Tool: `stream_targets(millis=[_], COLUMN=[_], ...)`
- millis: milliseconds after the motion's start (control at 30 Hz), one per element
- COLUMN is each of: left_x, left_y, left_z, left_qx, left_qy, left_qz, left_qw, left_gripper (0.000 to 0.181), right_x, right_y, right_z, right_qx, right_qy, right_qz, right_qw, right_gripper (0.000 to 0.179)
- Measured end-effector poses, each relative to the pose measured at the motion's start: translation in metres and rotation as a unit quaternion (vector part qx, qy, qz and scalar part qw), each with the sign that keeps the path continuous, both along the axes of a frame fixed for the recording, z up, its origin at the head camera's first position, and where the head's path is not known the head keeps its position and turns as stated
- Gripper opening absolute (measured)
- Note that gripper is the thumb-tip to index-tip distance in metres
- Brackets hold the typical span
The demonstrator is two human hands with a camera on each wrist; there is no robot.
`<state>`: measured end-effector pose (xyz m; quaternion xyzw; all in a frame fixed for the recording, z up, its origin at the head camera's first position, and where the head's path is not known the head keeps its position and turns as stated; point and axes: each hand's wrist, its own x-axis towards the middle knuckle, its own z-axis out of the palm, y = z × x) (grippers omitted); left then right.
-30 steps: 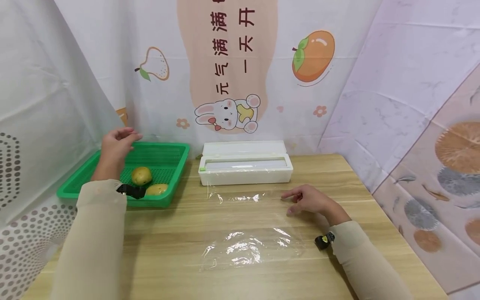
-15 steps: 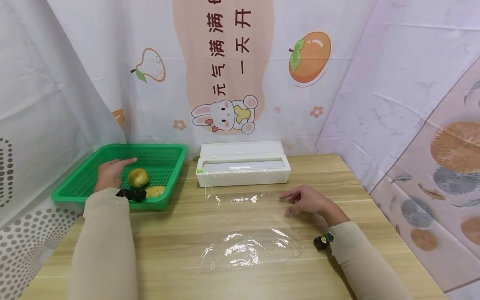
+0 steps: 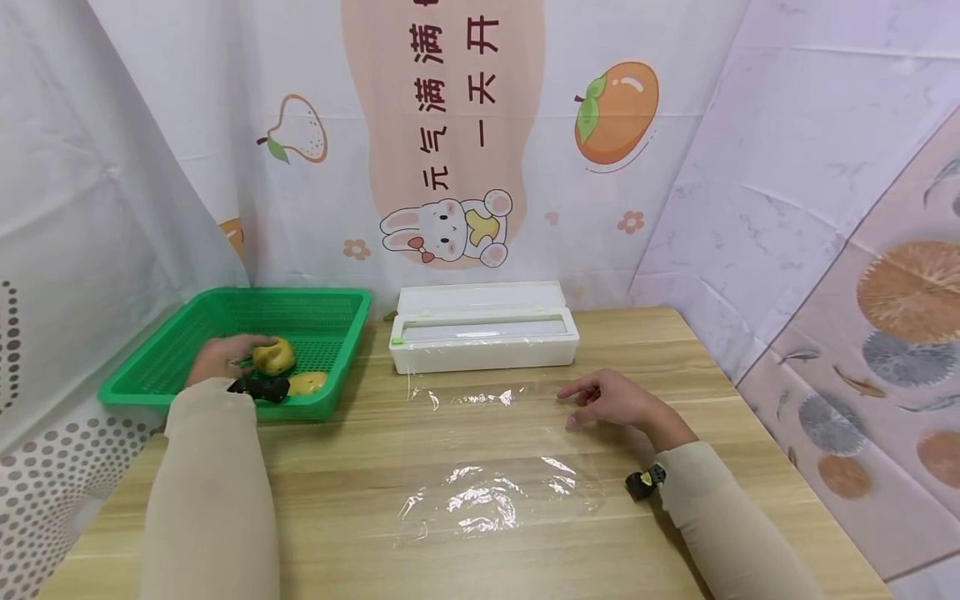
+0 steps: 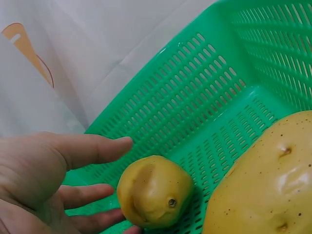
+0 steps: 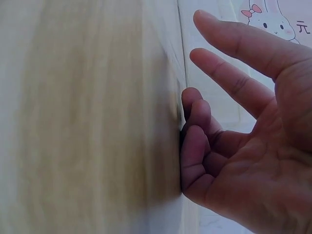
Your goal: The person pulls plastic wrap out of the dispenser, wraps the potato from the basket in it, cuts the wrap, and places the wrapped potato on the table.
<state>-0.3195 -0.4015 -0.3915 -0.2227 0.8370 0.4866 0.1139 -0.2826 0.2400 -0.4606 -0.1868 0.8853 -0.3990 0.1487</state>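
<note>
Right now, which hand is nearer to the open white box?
Right. The right hand is near the right front corner of the white box; the left hand is farther off, inside the green basket.

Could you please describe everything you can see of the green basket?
The green basket looks like plastic: roughly rectangular, open-topped, with sloping sides, a rim and many slots through its walls and floor. It stands upright at the back left of the wooden table. A round yellow potato and a second potato rest inside it. The left hand reaches in over its near side; whether the hand touches the basket itself is unclear.
</note>
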Motion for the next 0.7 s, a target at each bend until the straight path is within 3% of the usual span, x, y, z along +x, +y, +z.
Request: stream_targets(millis=[67, 133, 267, 400, 467, 567, 700], left_x=[-0.005, -0.008, -0.011, -0.012, -0.012, -0.012, -0.013], left_y=[0.001, 0.001, 0.005, 0.008, 0.008, 0.005, 0.001], left_z=[-0.002, -0.003, -0.002, -0.001, 0.000, 0.000, -0.003], left_qx=[0.028, 0.014, -0.002, 0.043, 0.057, 0.045, 0.008], left_qy=[-0.016, -0.027, -0.032, -0.036, -0.040, -0.048, -0.053], left_qz=[0.054, 0.057, 0.065, 0.084, 0.079, 0.049, 0.022], left_qw=[0.9980, 0.9979, 0.9974, 0.9949, 0.9944, 0.9966, 0.9983], left_gripper=[0.115, 0.114, 0.092, 0.062, 0.046, 0.032, 0.043], right_x=[0.000, -0.001, -0.001, -0.001, -0.001, -0.002, -0.002], right_y=[0.000, 0.000, 0.001, 0.002, 0.002, 0.003, 0.003], right_z=[0.000, 0.000, 0.000, 0.000, 0.000, 0.000, 0.000], right_qx=[0.002, 0.002, 0.000, -0.006, -0.008, -0.007, -0.008], right_qy=[0.001, 0.002, 0.001, -0.007, -0.010, -0.010, -0.011], right_qz=[0.001, 0.003, 0.007, 0.006, 0.004, 0.004, 0.005], right_qw=[1.0000, 1.0000, 1.0000, 0.9999, 0.9999, 0.9999, 0.9999], right_gripper=[0.043, 0.040, 0.035, 0.032, 0.030, 0.028, 0.028])
